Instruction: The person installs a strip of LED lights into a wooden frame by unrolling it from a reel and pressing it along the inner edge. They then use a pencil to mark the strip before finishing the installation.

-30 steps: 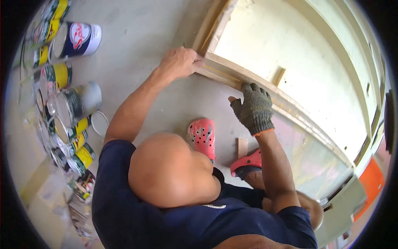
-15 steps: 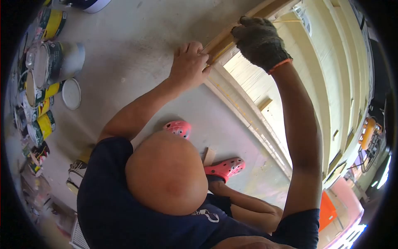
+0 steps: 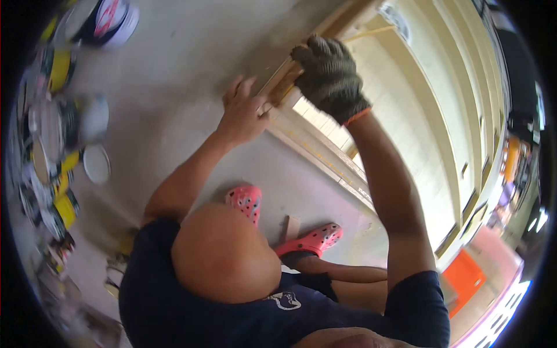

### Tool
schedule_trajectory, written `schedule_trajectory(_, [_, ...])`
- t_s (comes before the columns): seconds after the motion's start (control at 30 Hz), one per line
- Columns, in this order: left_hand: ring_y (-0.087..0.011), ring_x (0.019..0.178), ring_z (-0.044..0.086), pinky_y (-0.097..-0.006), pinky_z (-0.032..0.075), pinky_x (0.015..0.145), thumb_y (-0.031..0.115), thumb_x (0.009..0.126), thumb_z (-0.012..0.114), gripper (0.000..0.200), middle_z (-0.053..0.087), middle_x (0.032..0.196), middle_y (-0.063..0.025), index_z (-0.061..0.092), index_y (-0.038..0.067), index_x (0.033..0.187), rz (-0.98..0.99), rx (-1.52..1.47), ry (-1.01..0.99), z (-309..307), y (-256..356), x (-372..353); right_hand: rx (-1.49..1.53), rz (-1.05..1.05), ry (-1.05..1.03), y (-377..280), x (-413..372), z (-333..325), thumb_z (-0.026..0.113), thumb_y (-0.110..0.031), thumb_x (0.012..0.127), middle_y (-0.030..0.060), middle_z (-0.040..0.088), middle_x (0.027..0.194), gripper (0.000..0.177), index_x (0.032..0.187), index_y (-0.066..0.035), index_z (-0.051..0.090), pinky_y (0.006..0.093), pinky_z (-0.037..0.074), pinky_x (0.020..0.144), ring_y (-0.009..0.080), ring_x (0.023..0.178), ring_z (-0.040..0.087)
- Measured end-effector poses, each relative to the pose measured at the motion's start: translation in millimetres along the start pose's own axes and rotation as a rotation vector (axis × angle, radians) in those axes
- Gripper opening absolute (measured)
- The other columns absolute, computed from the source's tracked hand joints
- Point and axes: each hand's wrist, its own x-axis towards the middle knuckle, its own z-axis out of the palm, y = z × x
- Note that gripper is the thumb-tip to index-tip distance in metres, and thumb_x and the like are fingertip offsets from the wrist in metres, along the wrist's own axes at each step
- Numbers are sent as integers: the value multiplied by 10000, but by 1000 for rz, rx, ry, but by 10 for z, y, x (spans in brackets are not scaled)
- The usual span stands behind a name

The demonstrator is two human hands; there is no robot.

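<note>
My bare left hand (image 3: 243, 116) is at the near left corner of a wooden frame (image 3: 316, 148), its fingers spread and slightly bent, thumb side right by the corner. My right hand (image 3: 333, 75), in a dark knitted glove with an orange cuff, curls over the frame's end rail. Its fingers are closed, and I cannot tell what lies inside them. A brown strip of wood (image 3: 284, 87) shows along the rail between the two hands. Pale cream boards (image 3: 406, 75) with raised ribs stretch away to the right of the glove.
Paint cans (image 3: 67, 124) crowd the left side, with a round lid (image 3: 97, 164) on the floor beside them. Another can (image 3: 113, 23) stands at the upper left. Pink clogs (image 3: 313, 240) are on my feet, near a small wood offcut (image 3: 292, 227). An orange panel (image 3: 464, 278) is at lower right.
The view has shifted, so the frame and both hands appear lower and farther left. My left fingers have spread from their hold on the corner. The glove remains at the rail.
</note>
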Motion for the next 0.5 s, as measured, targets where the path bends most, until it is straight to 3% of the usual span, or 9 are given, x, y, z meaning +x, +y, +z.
schedule_trajectory(0.07, [-445, 1434, 270, -565, 235, 1160, 159, 792, 709, 305, 410, 1492, -206, 724, 162, 1096, 14, 38, -48, -76, -29, 15, 65, 231, 117, -146, -340, -35, 742, -231, 756, 131, 594, 1056, 443, 1163, -99, 630, 454, 452, 873, 350, 989, 570])
schedule_trajectory(0.17, [-434, 1372, 367, -516, 272, 1156, 153, 811, 710, 509, 444, 1463, -191, 634, 145, 1315, 77, -274, 141, -104, 9, 77, 101, 512, 140, -537, -933, 46, 727, -275, 793, 156, 579, 1037, 479, 1184, -34, 589, 471, 446, 870, 358, 972, 563])
schedule_trajectory(0.2, [-434, 1372, 367, -516, 272, 1156, 153, 811, 710, 509, 444, 1463, -191, 634, 145, 1315, 107, -257, 124, -130, 119, 79, 149, 617, 120, -678, -1056, 66, 719, -300, 804, 155, 575, 1032, 485, 1177, -20, 587, 471, 446, 890, 352, 973, 562])
schedule_trajectory(0.27, [-386, 1394, 380, -495, 252, 1173, 293, 895, 679, 546, 449, 1479, -172, 571, 110, 1397, 472, -122, 352, -173, 329, 36, 76, 635, 157, -870, -1225, 99, 708, -315, 784, 144, 576, 1034, 487, 1164, -32, 598, 479, 438, 946, 329, 990, 563])
schedule_trajectory(0.3, [-386, 1394, 380, -495, 252, 1173, 293, 895, 679, 546, 449, 1479, -172, 571, 110, 1397, 503, -107, 321, -161, 443, 17, 68, 599, 151, -878, -1276, 142, 684, -313, 772, 127, 575, 1041, 482, 1167, -47, 608, 487, 421, 993, 313, 1024, 561])
schedule_trajectory(0.37, [-366, 1453, 338, -545, 187, 1192, 482, 959, 591, 699, 376, 1554, -194, 438, 66, 1499, 745, 120, -67, -99, 668, -12, 47, 567, 234, -818, -1353, 310, 677, -303, 760, 123, 573, 1033, 451, 1133, -55, 622, 489, 420, 992, 309, 1034, 560])
schedule_trajectory(0.4, [-366, 1453, 338, -545, 187, 1192, 482, 959, 591, 699, 376, 1554, -194, 438, 66, 1499, 776, 115, -109, -20, 645, -6, 12, 496, 283, -789, -1413, 353, 671, -293, 748, 118, 572, 1026, 420, 1099, -64, 636, 492, 418, 991, 306, 1044, 559])
schedule_trajectory(0.47, [-367, 1514, 232, -606, 81, 1194, 638, 972, 444, 814, 288, 1616, -190, 326, 91, 1563, 744, 102, -186, 180, 498, 28, 262, 484, 237, -776, -1523, 342, 661, -296, 743, 114, 589, 1040, 346, 1015, -83, 680, 508, 381, 1028, 307, 1063, 544])
schedule_trajectory(0.5, [-373, 1528, 191, -664, 28, 1167, 655, 957, 455, 877, 200, 1651, -192, 221, 104, 1598, 790, 119, -206, 174, 519, 58, 399, 506, 206, -768, -1574, 309, 664, -296, 734, 114, 597, 1050, 332, 992, -90, 696, 509, 369, 1038, 307, 1072, 541])
